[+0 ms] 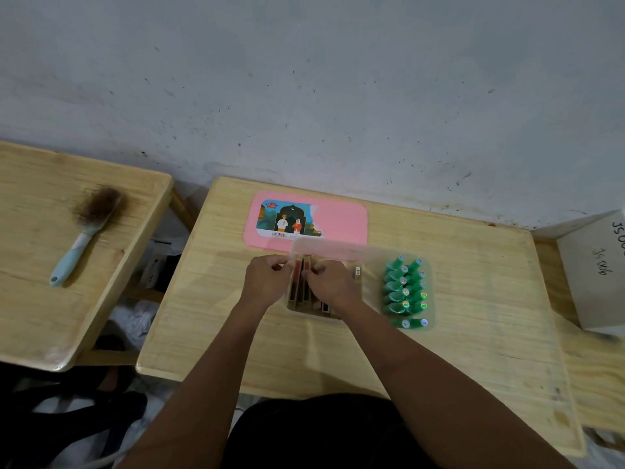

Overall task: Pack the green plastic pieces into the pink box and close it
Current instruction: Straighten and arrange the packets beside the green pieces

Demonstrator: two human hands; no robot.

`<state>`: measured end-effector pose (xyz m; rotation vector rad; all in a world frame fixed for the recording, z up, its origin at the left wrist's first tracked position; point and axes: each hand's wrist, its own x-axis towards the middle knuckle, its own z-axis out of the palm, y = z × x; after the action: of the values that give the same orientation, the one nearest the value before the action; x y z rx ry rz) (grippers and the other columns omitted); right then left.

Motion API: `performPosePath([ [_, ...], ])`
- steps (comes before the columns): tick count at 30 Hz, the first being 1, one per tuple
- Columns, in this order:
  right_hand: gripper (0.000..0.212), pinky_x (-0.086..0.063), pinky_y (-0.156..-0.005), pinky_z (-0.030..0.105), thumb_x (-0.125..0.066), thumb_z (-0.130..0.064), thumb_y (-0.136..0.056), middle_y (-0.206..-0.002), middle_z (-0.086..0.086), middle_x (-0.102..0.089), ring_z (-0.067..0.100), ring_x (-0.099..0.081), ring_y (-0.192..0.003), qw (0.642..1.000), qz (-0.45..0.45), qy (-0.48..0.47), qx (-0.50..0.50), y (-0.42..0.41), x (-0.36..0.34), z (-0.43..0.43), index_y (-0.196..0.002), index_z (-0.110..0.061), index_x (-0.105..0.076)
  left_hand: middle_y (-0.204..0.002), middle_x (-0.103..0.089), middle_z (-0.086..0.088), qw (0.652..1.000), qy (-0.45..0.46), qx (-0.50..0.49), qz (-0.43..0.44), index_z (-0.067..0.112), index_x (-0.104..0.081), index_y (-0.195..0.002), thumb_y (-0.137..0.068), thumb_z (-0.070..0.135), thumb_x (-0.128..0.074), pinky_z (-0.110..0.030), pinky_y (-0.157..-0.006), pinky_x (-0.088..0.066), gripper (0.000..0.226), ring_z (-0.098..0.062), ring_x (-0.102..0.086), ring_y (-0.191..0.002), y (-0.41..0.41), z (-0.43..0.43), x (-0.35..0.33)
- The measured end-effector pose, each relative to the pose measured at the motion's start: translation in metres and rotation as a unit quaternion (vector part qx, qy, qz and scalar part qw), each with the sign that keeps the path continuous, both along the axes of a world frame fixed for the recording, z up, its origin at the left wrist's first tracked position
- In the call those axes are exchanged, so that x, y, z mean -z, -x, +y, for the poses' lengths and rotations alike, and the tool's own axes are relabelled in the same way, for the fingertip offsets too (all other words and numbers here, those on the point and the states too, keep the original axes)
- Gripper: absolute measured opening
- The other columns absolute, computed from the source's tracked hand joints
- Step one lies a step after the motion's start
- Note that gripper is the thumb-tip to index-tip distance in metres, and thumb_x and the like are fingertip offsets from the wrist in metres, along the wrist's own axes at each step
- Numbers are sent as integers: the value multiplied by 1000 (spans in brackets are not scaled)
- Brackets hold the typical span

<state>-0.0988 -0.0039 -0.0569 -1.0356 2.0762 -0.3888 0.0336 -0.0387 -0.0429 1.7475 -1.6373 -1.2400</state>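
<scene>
A clear plastic box (338, 249) stands on the middle of the wooden table (473, 299). Its right part holds several green plastic pieces (404, 289) with shiny round stickers, laid in two columns. Its left part holds upright tan and dark packets (297, 282). The pink lid (338, 221) with a picture label lies flat behind the box. My left hand (265, 280) and my right hand (329, 282) are both in the box's left part, fingertips pinched on the tops of the upright packets.
A second wooden table (40, 265) at the left carries a light-blue brush (84, 231) with brown bristles. A grey-white cardboard carton (595, 269) with handwriting sits at the right edge. A grey wall runs behind the tables. Dark things lie on the floor at lower left.
</scene>
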Motion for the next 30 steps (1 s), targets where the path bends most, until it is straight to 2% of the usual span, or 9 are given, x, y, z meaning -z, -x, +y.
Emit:
performPosePath([
  [3, 34, -47, -65, 29, -57, -45, -89, -62, -6, -63, 18, -64, -70, 1000, 16, 6, -7, -3, 1, 1, -69, -20, -68, -95, -74, -8, 1000, 2, 1, -9, 10, -71, -109, -89, 24, -63, -27, -75, -53, 26, -17, -64, -77, 1, 0, 0],
  [6, 38, -58, -70, 35, -56, -39, -91, -59, 0, -69, 17, -69, -63, 1000, 12, 13, -9, -5, 5, 2, -62, -18, -69, -97, -74, -8, 1000, 8, 4, -11, 9, -71, -109, -89, 23, -62, -28, -77, -52, 26, -17, -64, -79, 1, 0, 1],
  [9, 34, -59, -69, 40, -55, -31, -95, -63, 6, -72, 22, -71, -63, 999, -18, 32, -22, -4, 5, 4, -69, -16, -72, -94, -74, -10, 1000, 8, 0, -10, 9, -71, -109, -89, 24, -63, -30, -79, -54, 26, -21, -67, -81, 1, 0, 2],
  [13, 25, -59, -69, 41, -56, -25, -93, -72, 6, -74, 22, -71, -66, 997, -38, 56, -20, 2, 4, 8, -85, -14, -77, -85, -73, -8, 1000, 9, 3, -13, 9, -72, -109, -89, 24, -63, -24, -71, -50, 26, -15, -63, -70, 0, 0, 2],
  [16, 22, -57, -76, 35, -57, -35, -88, -90, -3, -75, 18, -69, -82, 997, 61, 42, -6, 8, 2, 10, -98, -25, -73, -79, -69, -2, 1000, 12, 8, -13, 10, -72, -108, -89, 24, -62, -20, -65, -46, 25, -10, -62, -67, 1, 1, 0],
  [18, 22, -53, -77, 31, -57, -44, -86, -93, -8, -73, 16, -67, -90, 988, 147, 27, -27, 13, 3, 12, -100, -31, -67, -76, -67, 0, 1000, 12, 7, -11, 10, -72, -107, -90, 23, -62, -14, -60, -42, 24, -6, -60, -64, 1, 2, -1],
  [23, 31, -50, -75, 31, -61, -51, -84, -95, -4, -71, 20, -67, -92, 966, 233, 5, -112, 10, 4, 10, -103, -27, -66, -73, -67, 0, 1000, 7, 6, -7, 11, -72, -108, -90, 22, -61, -15, -57, -42, 24, -7, -60, -62, 2, 2, -2],
  [26, 30, -51, -76, 32, -63, -49, -84, -98, -4, -72, 19, -67, -92, 961, 244, 10, -128, 9, 2, 8, -104, -28, -68, -74, -67, 0, 1000, 12, 6, -10, 11, -71, -108, -90, 22, -61, -18, -61, -45, 24, -9, -61, -65, 1, 2, -1],
  [30, 38, -53, -80, 34, -68, -51, -78, -100, -5, -65, 17, -63, -95, 979, 184, -4, -88, 13, 3, 6, -108, -28, -65, -76, -68, -1, 1000, 11, 6, -6, 10, -71, -108, -90, 23, -61, -27, -73, -53, 25, -16, -66, -72, 0, 1, 1],
])
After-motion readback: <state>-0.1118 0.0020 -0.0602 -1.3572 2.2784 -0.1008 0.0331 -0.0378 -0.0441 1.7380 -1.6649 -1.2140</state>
